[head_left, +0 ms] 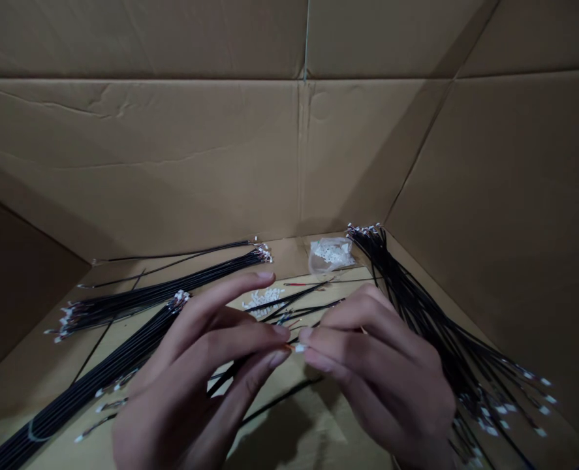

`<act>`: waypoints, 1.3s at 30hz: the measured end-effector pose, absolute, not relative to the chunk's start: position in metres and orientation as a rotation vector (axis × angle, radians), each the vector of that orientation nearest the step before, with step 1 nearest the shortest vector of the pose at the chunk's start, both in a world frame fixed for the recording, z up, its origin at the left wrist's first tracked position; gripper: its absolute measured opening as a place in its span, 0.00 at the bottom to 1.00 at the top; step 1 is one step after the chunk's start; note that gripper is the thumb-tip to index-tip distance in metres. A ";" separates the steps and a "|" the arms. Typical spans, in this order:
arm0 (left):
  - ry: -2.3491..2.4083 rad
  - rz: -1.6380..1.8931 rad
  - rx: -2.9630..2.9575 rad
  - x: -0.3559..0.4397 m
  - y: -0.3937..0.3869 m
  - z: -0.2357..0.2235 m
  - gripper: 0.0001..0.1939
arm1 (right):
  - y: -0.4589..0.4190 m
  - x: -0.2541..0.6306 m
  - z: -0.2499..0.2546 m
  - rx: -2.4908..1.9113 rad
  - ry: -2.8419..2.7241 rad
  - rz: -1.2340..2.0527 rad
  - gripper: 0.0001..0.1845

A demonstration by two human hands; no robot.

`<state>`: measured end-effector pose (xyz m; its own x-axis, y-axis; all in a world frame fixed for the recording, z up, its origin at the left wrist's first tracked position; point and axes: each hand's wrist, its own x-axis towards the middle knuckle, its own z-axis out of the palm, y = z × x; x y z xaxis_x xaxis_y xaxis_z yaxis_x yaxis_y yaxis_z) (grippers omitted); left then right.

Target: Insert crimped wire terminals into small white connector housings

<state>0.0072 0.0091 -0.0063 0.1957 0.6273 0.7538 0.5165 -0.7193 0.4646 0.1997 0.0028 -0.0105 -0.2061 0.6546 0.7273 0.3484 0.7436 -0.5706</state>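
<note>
My left hand [205,372] and my right hand [382,372] meet fingertip to fingertip low in the middle of the view. Between them sits a small white connector [299,348], pinched by my right hand's fingers. My left hand pinches a thin black wire [225,378] that runs down and left under its fingers, its tip at the connector. Just behind the hands lie a few loose black wires [303,303] and a small heap of white connectors [262,300] on the cardboard floor.
Tall cardboard walls [172,150] close in the back and both sides. Bundles of black wires with white ends lie at the left [123,303], the lower left [74,398] and along the right wall [431,326]. A clear bag of white connectors [331,254] sits at the back.
</note>
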 end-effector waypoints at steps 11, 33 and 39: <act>1.167 1.494 2.207 0.014 0.003 -0.005 0.10 | 0.016 0.192 -0.015 -0.831 -1.463 0.799 0.10; 1.234 1.623 1.786 0.028 0.004 -0.008 0.09 | 0.028 0.178 -0.029 -0.601 -1.590 0.482 0.11; 1.217 1.571 1.873 0.016 0.003 -0.007 0.11 | 0.033 0.179 -0.025 -0.671 -1.478 0.766 0.07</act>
